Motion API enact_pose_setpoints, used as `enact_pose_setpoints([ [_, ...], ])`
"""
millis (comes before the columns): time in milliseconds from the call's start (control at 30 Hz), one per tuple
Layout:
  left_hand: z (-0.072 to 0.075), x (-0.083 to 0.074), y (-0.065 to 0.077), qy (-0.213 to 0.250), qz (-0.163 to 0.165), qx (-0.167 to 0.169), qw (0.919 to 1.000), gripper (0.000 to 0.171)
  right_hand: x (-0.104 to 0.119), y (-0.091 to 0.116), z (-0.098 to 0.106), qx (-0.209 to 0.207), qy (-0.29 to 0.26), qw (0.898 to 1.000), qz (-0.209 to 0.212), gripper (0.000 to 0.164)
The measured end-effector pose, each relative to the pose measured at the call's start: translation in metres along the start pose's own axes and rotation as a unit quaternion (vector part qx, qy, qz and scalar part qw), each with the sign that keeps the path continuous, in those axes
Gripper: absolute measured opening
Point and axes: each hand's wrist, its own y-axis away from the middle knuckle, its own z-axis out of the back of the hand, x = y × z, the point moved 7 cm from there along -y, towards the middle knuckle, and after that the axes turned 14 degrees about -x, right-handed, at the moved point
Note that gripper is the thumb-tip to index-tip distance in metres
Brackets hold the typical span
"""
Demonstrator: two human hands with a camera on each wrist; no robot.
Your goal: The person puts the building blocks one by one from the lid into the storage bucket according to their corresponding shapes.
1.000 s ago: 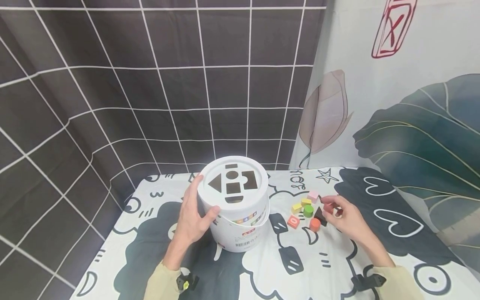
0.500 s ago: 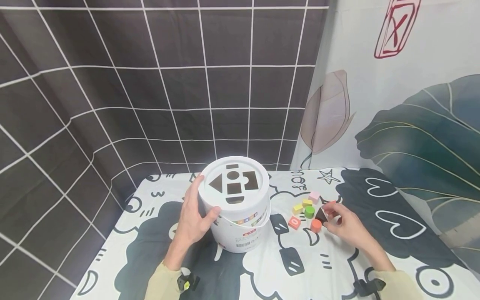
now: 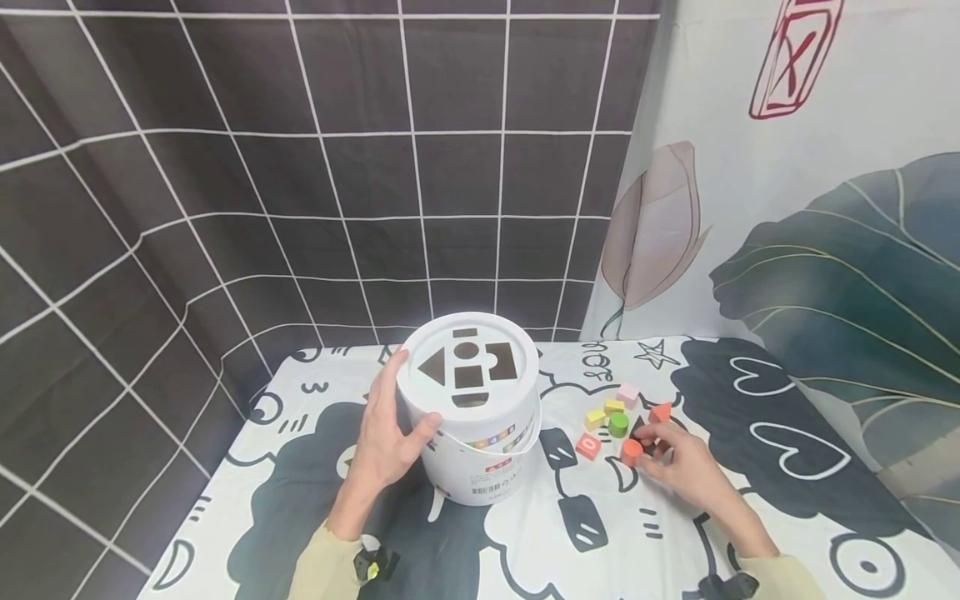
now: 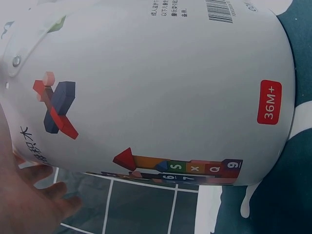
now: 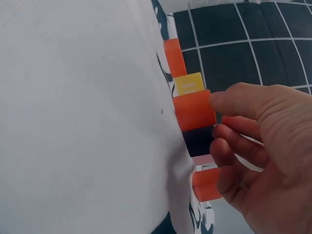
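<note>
A white lidded bucket [image 3: 480,467] stands mid-table, its lid [image 3: 420,387] cut with several shaped holes. My left hand [image 3: 390,433] rests against its left side, thumb near the front of the rim and fingers extended along the wall. To the right, my right hand [image 3: 682,467] is low at a group of small blocks. Its thumb touches the edge of an orange cylinder [image 5: 195,111], and its bent fingers are beside a black block [image 5: 199,142]. A red triangular block [image 3: 660,412] lies just beyond the fingers.
Around them lie a green cylinder [image 3: 618,424], yellow blocks [image 3: 595,418], a pink block [image 3: 627,395] and a red block with a number [image 3: 588,446]. A patterned cloth [image 3: 525,542] covers the table. A dark gridded curtain [image 3: 457,175] hangs behind.
My right hand has come away from the red triangular block, which now shows on the cloth, and moved nearer to the orange cylinder. The left hand and bucket have stayed put.
</note>
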Motion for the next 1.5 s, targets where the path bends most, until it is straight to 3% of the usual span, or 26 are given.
enact_pose_setpoints([
  [333, 0.0, 0.0, 0.0, -0.001, 0.0, 0.0, 1.0, 0.095, 0.005, -0.002, -0.003, -0.015, 0.026, 0.999, 0.041, 0.035],
  [633, 0.001, -0.001, -0.001, 0.001, 0.002, -0.001, 1.0, 0.095, 0.003, -0.004, -0.008, -0.006, 0.043, 0.999, 0.013, 0.034],
  [1233, -0.001, 0.0, 0.0, 0.005, 0.005, 0.002, 1.0, 0.093, 0.008, -0.001, -0.005, 0.003, 0.044, 0.999, -0.002, 0.032],
  [1500, 0.0, 0.0, 0.0, 0.001, 0.007, 0.003, 1.0, 0.094, 0.028, -0.009, 0.005, -0.018, 0.02, 0.999, 0.04, 0.029],
])
